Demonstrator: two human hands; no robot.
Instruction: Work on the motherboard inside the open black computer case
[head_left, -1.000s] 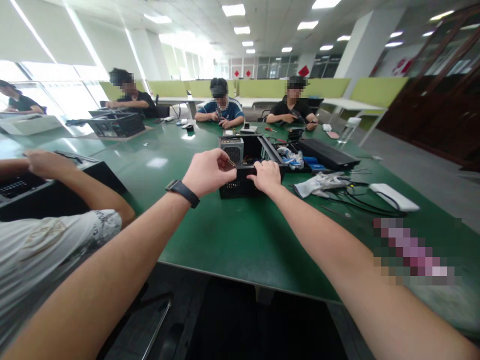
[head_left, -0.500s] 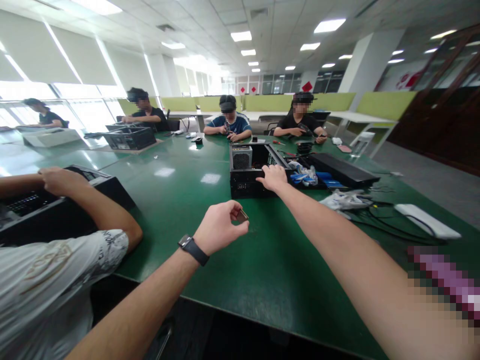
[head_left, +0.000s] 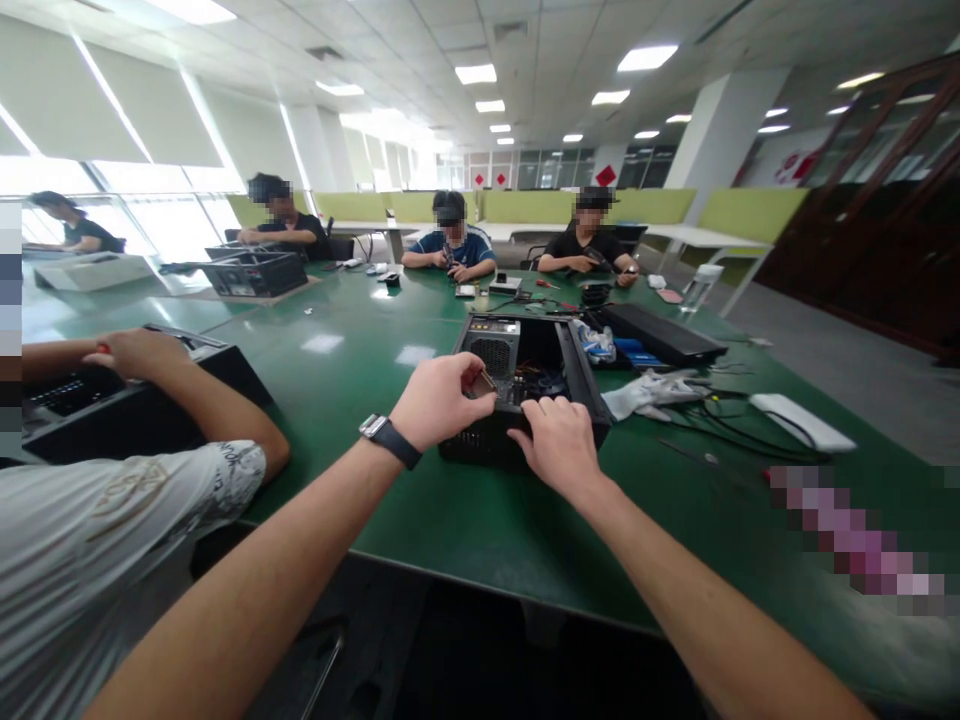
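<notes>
An open black computer case (head_left: 577, 370) lies on the green table (head_left: 360, 360) in front of me, with its power supply (head_left: 491, 347) at the far left corner. My left hand (head_left: 439, 400), with a black watch on the wrist, pinches a small flat brown part (head_left: 482, 383) over the case's near left edge. My right hand (head_left: 555, 445) lies on the case's near rim with its fingers curled over the edge.
A person at my left rests a hand (head_left: 135, 352) on another black case (head_left: 127, 400). White gloves (head_left: 649, 392), black cables (head_left: 720, 425), a white flat box (head_left: 802, 421) and a black side panel (head_left: 660, 333) lie to the right. Three people sit across the table.
The case has come nearer to me across the table under my right hand. My left hand, still pinching the small part, has risen from above the table to the case's near left edge.
</notes>
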